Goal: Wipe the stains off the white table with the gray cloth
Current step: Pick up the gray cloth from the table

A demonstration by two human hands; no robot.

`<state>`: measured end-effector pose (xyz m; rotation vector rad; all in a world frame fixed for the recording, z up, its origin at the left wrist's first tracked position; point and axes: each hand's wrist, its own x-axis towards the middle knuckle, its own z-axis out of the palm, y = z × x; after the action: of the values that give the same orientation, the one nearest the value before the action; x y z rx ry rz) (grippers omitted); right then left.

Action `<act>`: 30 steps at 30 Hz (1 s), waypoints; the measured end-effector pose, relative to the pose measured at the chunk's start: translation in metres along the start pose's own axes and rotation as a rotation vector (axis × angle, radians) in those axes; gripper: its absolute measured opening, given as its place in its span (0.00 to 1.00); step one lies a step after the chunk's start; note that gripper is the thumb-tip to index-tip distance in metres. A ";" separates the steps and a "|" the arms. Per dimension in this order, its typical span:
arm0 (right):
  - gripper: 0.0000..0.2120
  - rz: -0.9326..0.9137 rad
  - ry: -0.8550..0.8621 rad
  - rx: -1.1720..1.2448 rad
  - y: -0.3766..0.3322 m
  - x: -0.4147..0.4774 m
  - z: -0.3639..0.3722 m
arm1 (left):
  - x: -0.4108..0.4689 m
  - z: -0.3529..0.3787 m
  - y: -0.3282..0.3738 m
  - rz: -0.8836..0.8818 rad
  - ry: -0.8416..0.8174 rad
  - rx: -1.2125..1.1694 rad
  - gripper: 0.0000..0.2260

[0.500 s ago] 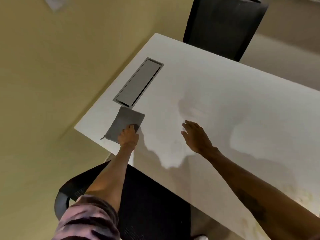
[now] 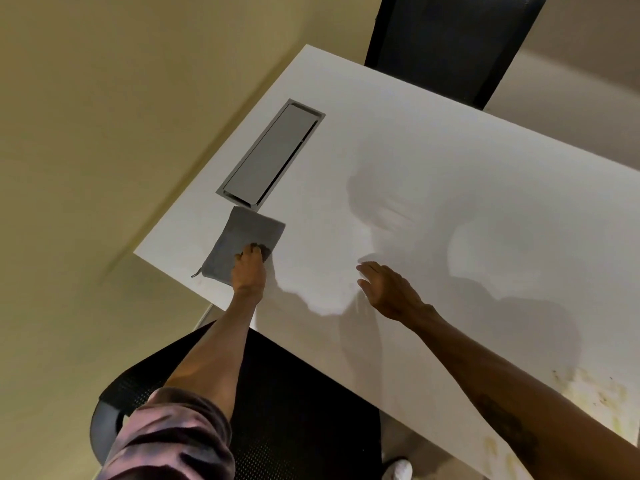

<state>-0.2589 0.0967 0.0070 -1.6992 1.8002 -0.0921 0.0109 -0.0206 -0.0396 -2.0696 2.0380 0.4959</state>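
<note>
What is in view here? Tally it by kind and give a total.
Gray cloth: 1
White table: 1
Cable hatch: 1
Black chairs: 2
Hands, left hand and right hand: 2
Total: 7

The cloth (image 2: 242,244) lies on the table (image 2: 450,174) near its left corner, just before the recessed cable hatch (image 2: 272,154). The left hand (image 2: 248,271) rests on the cloth's near edge; the right hand (image 2: 388,289) is to its right, apparently just above the tabletop. Stains (image 2: 595,393) lie at the near right edge, one chair (image 2: 277,410) before the table, another (image 2: 450,39) behind.
</note>
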 end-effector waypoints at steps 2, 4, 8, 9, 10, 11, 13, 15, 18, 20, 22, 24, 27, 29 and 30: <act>0.19 0.010 -0.008 0.006 0.003 -0.001 0.004 | 0.005 0.002 -0.003 0.024 0.024 0.001 0.17; 0.19 0.016 -0.021 0.007 0.005 -0.004 0.008 | 0.007 0.000 -0.003 0.030 0.037 -0.002 0.17; 0.20 0.011 -0.050 0.009 0.005 -0.009 0.012 | 0.009 -0.011 0.001 -0.008 0.044 -0.076 0.15; 0.20 0.013 -0.054 0.008 0.006 -0.010 0.012 | 0.009 -0.016 0.005 -0.020 0.045 -0.108 0.14; 0.20 0.014 -0.055 0.005 0.006 -0.011 0.012 | 0.009 -0.021 0.010 -0.029 0.046 -0.143 0.14; 0.20 0.017 -0.055 0.003 0.006 -0.012 0.011 | 0.009 -0.026 0.017 -0.036 0.047 -0.181 0.14; 0.21 0.035 -0.057 0.008 0.007 -0.015 0.008 | 0.007 -0.037 0.033 -0.048 0.046 -0.279 0.15; 0.21 0.068 -0.066 0.027 0.007 -0.018 0.005 | 0.006 -0.048 0.052 -0.042 0.038 -0.391 0.13; 0.21 0.143 -0.046 0.116 0.013 -0.028 -0.002 | 0.000 -0.058 0.085 0.014 -0.034 -0.563 0.08; 0.21 0.226 0.013 0.250 0.020 -0.038 -0.007 | -0.009 -0.062 0.111 0.057 -0.123 -0.704 0.06; 0.20 0.304 0.091 0.349 0.031 -0.050 -0.013 | -0.023 -0.066 0.141 0.083 -0.252 -0.854 0.05; 0.19 0.370 0.171 0.402 0.045 -0.063 -0.020 | -0.040 -0.070 0.172 0.112 -0.368 -0.946 0.08; 0.18 0.483 0.322 0.552 0.067 -0.087 -0.032 | -0.069 -0.070 0.216 0.183 -0.526 -1.013 0.09; 0.20 0.558 0.410 0.637 0.083 -0.106 -0.038 | -0.088 -0.067 0.242 0.233 -0.618 -1.037 0.07; 0.21 0.590 0.444 0.677 0.091 -0.116 -0.041 | -0.098 -0.065 0.254 0.257 -0.661 -1.046 0.07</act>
<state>-0.3640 0.2014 0.0429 -0.6735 2.1753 -0.7726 -0.2353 0.0383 0.0811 -1.5701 1.7358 2.3020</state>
